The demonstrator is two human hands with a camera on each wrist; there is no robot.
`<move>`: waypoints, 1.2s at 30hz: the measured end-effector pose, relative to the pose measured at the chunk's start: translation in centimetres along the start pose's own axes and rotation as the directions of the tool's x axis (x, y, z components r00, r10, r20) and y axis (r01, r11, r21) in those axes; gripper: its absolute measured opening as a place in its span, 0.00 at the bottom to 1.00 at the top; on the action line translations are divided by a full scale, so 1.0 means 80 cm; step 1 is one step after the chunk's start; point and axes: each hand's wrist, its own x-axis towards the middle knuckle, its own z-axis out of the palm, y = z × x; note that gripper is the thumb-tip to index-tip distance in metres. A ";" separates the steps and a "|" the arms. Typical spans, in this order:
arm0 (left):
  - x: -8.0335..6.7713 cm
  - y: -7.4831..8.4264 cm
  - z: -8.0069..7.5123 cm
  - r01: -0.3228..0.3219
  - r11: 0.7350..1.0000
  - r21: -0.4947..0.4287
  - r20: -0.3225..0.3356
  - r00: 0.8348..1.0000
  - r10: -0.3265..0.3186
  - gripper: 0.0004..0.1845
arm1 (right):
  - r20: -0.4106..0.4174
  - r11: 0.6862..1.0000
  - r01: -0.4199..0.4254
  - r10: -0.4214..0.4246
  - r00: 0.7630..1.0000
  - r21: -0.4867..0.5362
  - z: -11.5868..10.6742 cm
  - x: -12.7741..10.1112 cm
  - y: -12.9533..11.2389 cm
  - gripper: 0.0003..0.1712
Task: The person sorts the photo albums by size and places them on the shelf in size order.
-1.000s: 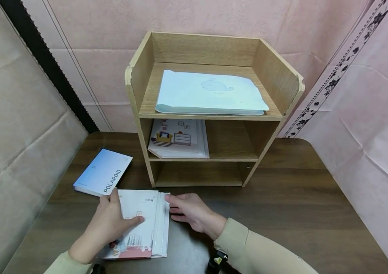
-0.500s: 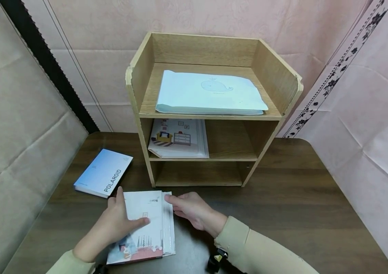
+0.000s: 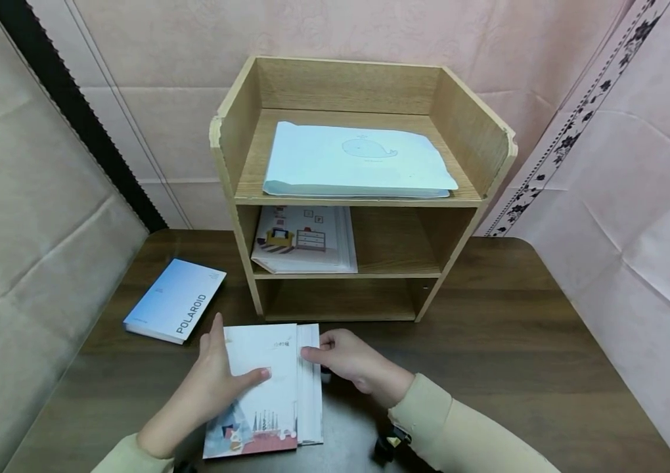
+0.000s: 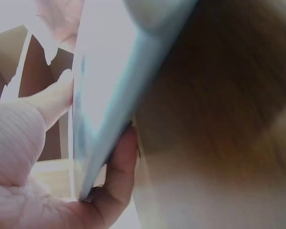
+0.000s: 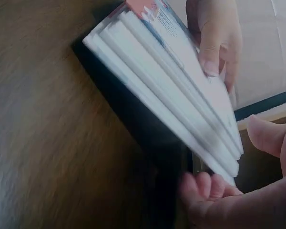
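Note:
A stack of thin books (image 3: pixel 261 394), the top one white with a pink-and-blue picture at its bottom, is held just in front of the shelf. My left hand (image 3: pixel 217 374) grips it by the left side, thumb on the cover; in the left wrist view, fingers (image 4: pixel 121 176) curl beneath. At the stack's right edge is my right hand (image 3: pixel 349 361), its thumb over the pale lower books that stick out sideways. The right wrist view shows the fanned edges of the books (image 5: pixel 167 90) and my right fingertips curled at their lower corner. Some right fingers are hidden in the head view.
A three-tier wooden shelf (image 3: pixel 347 202) stands at the back. A pale blue whale-print folder (image 3: pixel 364 161) lies on its top tier, and white booklets (image 3: pixel 305 240) sit at the middle tier's left. Left on the table (image 3: pixel 518 368) lies a blue POLAROID book (image 3: pixel 175 299).
Both hands have shifted to the right with the stack. It has moved away from the POLAROID book, which stays in place, as do the shelf and its contents.

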 end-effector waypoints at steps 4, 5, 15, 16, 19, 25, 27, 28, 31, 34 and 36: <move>0.001 0.008 0.006 -0.070 0.996 -0.061 -0.058 0.996 0.067 0.71 | -0.030 0.996 0.082 -0.083 0.996 -0.040 -0.006 -0.005 0.006 0.23; 0.002 0.009 0.009 -0.086 0.993 -0.075 -0.074 0.994 0.081 0.70 | -0.037 0.994 0.100 -0.101 0.994 -0.045 -0.007 -0.007 0.008 0.25; 0.003 0.025 0.025 -0.182 0.971 -0.152 -0.133 0.978 0.163 0.65 | -0.040 0.975 0.194 -0.191 0.981 0.107 -0.023 -0.014 0.027 0.28; 0.003 0.026 0.027 -0.187 0.970 -0.156 -0.141 0.976 0.166 0.64 | -0.040 0.971 0.201 -0.197 0.980 0.127 -0.024 -0.014 0.028 0.28; 0.003 0.031 0.031 -0.205 0.963 -0.173 -0.173 0.969 0.175 0.63 | -0.042 0.962 0.220 -0.216 0.976 0.164 -0.030 -0.017 0.030 0.29; 0.001 0.041 0.038 -0.237 0.946 -0.220 -0.219 0.957 0.189 0.62 | -0.024 0.941 0.218 -0.220 0.975 0.258 -0.041 -0.017 0.035 0.28; 0.001 0.045 0.040 -0.257 0.940 -0.222 -0.230 0.951 0.206 0.62 | -0.019 0.933 0.207 -0.211 0.977 0.295 -0.045 -0.016 0.038 0.27; 0.001 0.047 0.040 -0.268 0.938 -0.220 -0.236 0.947 0.216 0.62 | -0.015 0.929 0.202 -0.208 0.978 0.309 -0.048 -0.016 0.040 0.26; 0.001 0.056 0.042 -0.303 0.928 -0.218 -0.256 0.935 0.245 0.61 | -0.020 0.918 0.209 -0.215 0.976 0.336 -0.055 -0.017 0.044 0.27; 0.002 0.064 0.043 -0.318 0.920 -0.229 -0.270 0.929 0.254 0.62 | -0.040 0.906 0.236 -0.237 0.971 0.352 -0.062 -0.021 0.045 0.28; 0.001 0.068 0.043 -0.320 0.915 -0.246 -0.275 0.928 0.251 0.63 | -0.066 0.900 0.253 -0.246 0.967 0.355 -0.065 -0.025 0.044 0.28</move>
